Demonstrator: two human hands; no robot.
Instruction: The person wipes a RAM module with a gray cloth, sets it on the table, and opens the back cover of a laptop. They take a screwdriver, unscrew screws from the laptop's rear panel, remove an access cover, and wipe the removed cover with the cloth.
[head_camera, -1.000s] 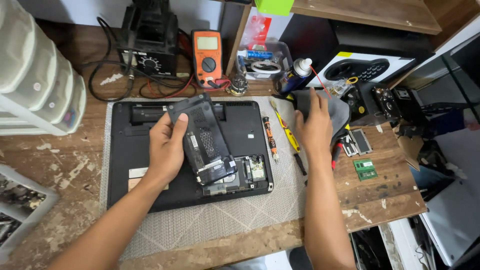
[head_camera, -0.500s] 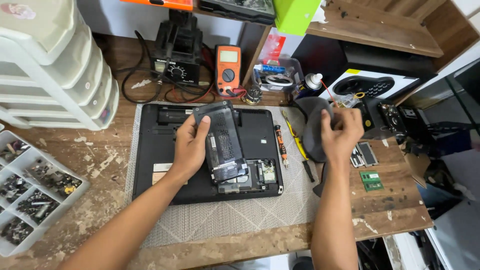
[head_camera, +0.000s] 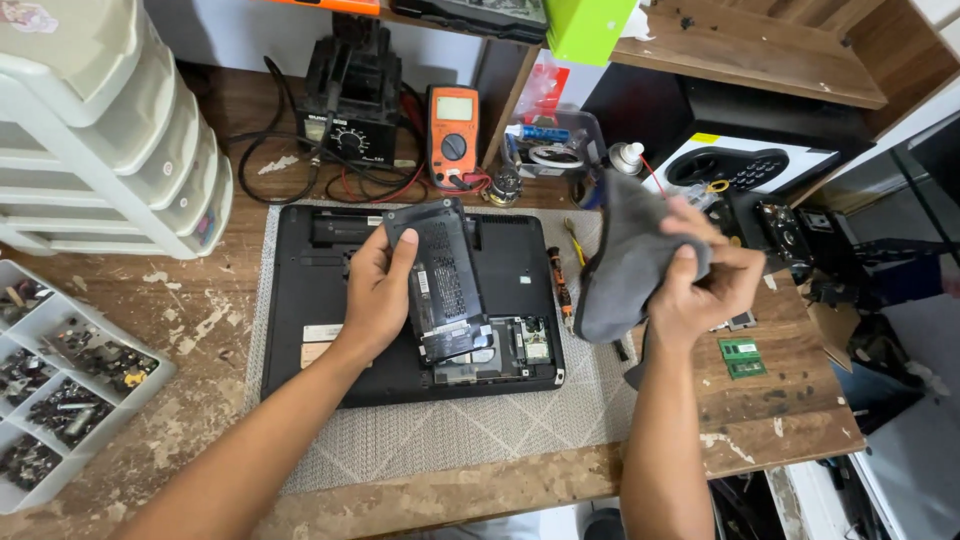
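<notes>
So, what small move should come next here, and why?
Probably bring the grey cloth in the right hand over to the black cover panel: the left hand holds it tilted up above the opened laptop, apart from the cloth.

A worn wooden workbench (head_camera: 150, 300), scuffed and flecked with pale marks, runs up to a light wall (head_camera: 230, 40) at its far edge. A wooden shelf (head_camera: 760, 60) hangs over the bench's far right corner. Light is even and bright.
</notes>
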